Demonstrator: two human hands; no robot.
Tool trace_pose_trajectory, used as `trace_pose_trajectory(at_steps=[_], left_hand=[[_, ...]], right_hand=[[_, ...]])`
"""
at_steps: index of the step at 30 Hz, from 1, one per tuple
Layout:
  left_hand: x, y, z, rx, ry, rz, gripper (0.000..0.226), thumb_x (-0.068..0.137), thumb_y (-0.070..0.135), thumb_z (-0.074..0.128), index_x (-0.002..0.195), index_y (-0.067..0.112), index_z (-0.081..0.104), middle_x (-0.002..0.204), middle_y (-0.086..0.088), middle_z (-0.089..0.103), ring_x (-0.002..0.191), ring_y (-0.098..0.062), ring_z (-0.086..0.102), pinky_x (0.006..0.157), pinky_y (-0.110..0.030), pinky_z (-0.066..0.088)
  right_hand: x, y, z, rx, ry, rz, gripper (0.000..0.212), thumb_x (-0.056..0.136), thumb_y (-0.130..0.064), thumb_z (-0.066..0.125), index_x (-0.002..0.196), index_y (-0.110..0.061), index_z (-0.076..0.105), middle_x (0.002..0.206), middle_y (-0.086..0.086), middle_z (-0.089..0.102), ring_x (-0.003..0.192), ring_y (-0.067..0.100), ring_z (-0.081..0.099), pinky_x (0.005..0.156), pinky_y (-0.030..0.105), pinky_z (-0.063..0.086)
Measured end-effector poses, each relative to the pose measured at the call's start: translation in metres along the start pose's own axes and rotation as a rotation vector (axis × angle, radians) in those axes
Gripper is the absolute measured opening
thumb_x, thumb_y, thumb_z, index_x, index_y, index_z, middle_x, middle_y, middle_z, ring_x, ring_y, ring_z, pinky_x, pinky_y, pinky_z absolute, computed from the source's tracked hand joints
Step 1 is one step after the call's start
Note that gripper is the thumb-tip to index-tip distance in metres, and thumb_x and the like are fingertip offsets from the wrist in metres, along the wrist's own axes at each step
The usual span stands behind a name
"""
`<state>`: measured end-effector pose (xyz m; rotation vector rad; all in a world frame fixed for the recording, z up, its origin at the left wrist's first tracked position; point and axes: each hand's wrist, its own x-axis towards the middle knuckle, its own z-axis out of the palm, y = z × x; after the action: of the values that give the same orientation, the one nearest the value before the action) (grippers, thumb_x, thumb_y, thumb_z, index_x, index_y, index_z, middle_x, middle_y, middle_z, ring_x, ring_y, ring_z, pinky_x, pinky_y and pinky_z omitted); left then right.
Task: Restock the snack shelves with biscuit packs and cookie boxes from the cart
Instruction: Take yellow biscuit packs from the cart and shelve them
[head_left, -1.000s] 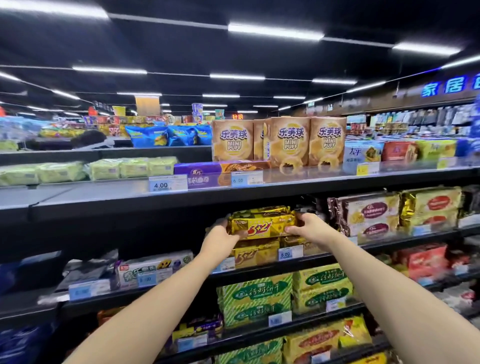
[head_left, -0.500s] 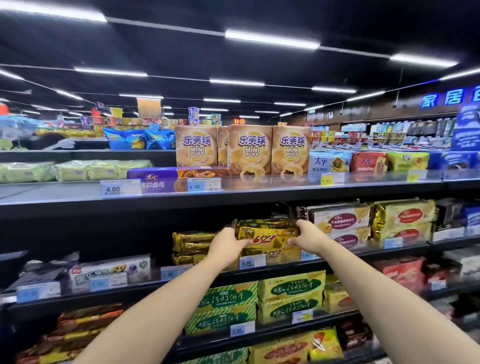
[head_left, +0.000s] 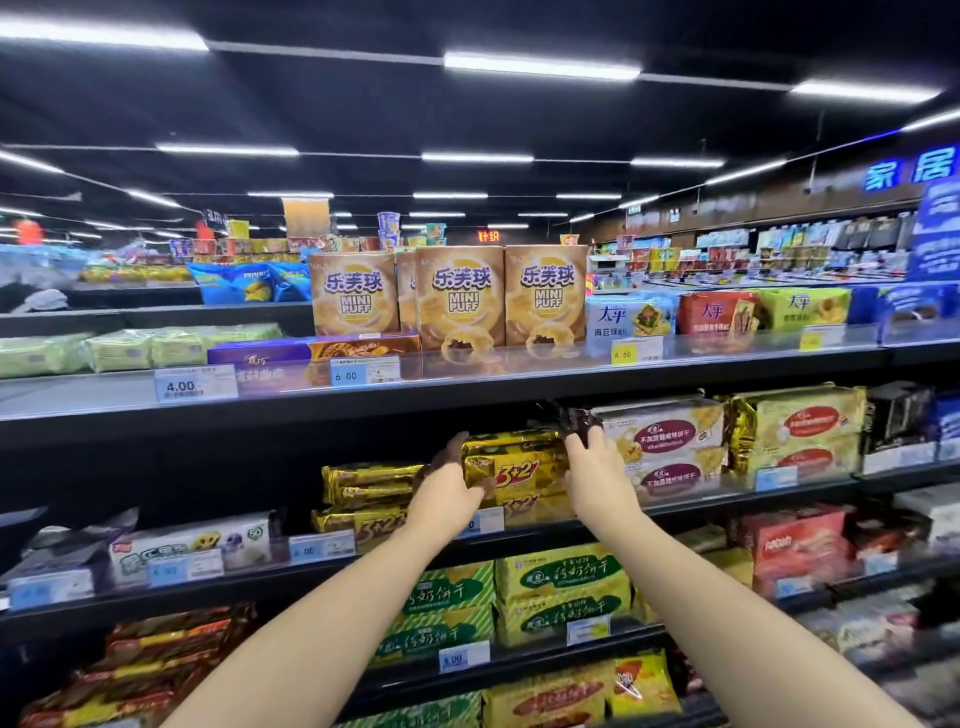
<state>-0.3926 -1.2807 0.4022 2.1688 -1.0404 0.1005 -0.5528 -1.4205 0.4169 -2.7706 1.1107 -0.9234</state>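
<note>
Shifted pack (head_left: 519, 467) lies between left hand (head_left: 449, 491), right hand (head_left: 597, 478).

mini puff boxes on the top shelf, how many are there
4. On the top shelf, three face front: left box, middle box, right box. A fourth box shows as a sliver between left and middle. More may hide behind.

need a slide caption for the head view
Left hand and right hand hold a gold 3+2 pack over its stack, one shelf below the Mini Puff boxes.
</note>
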Motion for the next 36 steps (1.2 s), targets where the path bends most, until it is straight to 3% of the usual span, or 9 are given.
trace_pose_trajectory(at_steps=[6,12,17,21,24,28,32,36], left_hand=[[0.002,0.001,0.003,0.063,-0.006,0.012,0.073,0.092,0.052,0.063,0.152,0.033,0.026,0.154,-0.004,0.045,0.139,-0.033,0.045,0.110,-0.050,0.043],[-0.007,0.002,0.007,0.123,0.039,0.031,0.067,0.095,0.054,0.057,0.150,0.035,0.023,0.152,-0.005,0.044,0.122,-0.030,0.060,0.109,-0.050,0.043],[-0.021,0.000,0.011,0.242,0.151,0.029,0.075,0.094,0.057,0.054,0.153,0.029,0.017,0.155,-0.008,0.037,0.131,-0.034,0.050,0.112,-0.056,0.038],[-0.039,-0.006,0.016,0.344,0.215,0.069,0.074,0.094,0.059,0.052,0.152,0.025,0.022,0.151,-0.010,0.042,0.133,-0.035,0.046,0.113,-0.052,0.035],[-0.056,-0.013,0.016,0.351,0.235,0.072,0.066,0.095,0.056,0.053,0.147,0.023,0.031,0.145,-0.009,0.045,0.129,-0.032,0.046,0.110,-0.049,0.037],[-0.082,-0.030,0.006,0.380,0.248,0.121,0.055,0.097,0.048,0.054,0.144,0.021,0.045,0.142,-0.005,0.048,0.132,-0.027,0.041,0.113,-0.045,0.033],[-0.114,-0.067,-0.019,0.385,0.278,0.228,0.036,0.097,0.037,0.055,0.128,0.019,0.060,0.129,0.001,0.058,0.125,-0.022,0.050,0.110,-0.041,0.038],[-0.158,-0.132,-0.056,0.443,0.194,0.169,0.033,0.100,0.037,0.048,0.126,0.022,0.061,0.124,0.004,0.060,0.119,-0.020,0.054,0.104,-0.037,0.042]], right_hand=[[-0.002,-0.005,0.004,0.172,-0.001,0.051,0.047,0.090,0.012,0.051,0.131,-0.010,0.043,0.135,0.013,0.033,0.102,0.031,0.054,0.087,0.041,0.053],[-0.012,0.000,0.013,0.226,0.032,0.014,0.039,0.096,-0.001,0.051,0.133,-0.010,0.043,0.131,0.011,0.038,0.107,0.030,0.052,0.082,0.036,0.048],[-0.033,0.014,0.026,0.030,0.118,-0.079,0.036,0.096,-0.028,0.057,0.127,-0.010,0.056,0.119,0.008,0.052,0.111,0.027,0.050,0.093,0.039,0.045],[-0.050,0.018,0.036,0.017,0.011,-0.048,0.049,0.102,-0.040,0.045,0.145,-0.018,0.045,0.152,0.010,0.041,0.142,0.029,0.035,0.116,0.045,0.031],[-0.062,0.012,0.037,0.023,0.010,-0.040,0.050,0.102,-0.041,0.043,0.148,-0.023,0.042,0.158,0.009,0.034,0.148,0.028,0.027,0.119,0.046,0.024],[-0.083,-0.009,0.040,0.060,0.031,-0.087,0.043,0.101,-0.036,0.046,0.141,-0.022,0.052,0.152,0.005,0.043,0.141,0.026,0.036,0.115,0.045,0.030],[-0.101,-0.052,0.050,0.040,-0.034,-0.247,0.036,0.100,-0.033,0.045,0.132,-0.022,0.058,0.137,-0.001,0.054,0.127,0.023,0.048,0.104,0.041,0.038],[-0.124,-0.118,0.069,0.037,-0.123,-0.368,0.034,0.101,-0.030,0.044,0.130,-0.021,0.060,0.127,-0.001,0.059,0.118,0.024,0.054,0.097,0.040,0.041]])
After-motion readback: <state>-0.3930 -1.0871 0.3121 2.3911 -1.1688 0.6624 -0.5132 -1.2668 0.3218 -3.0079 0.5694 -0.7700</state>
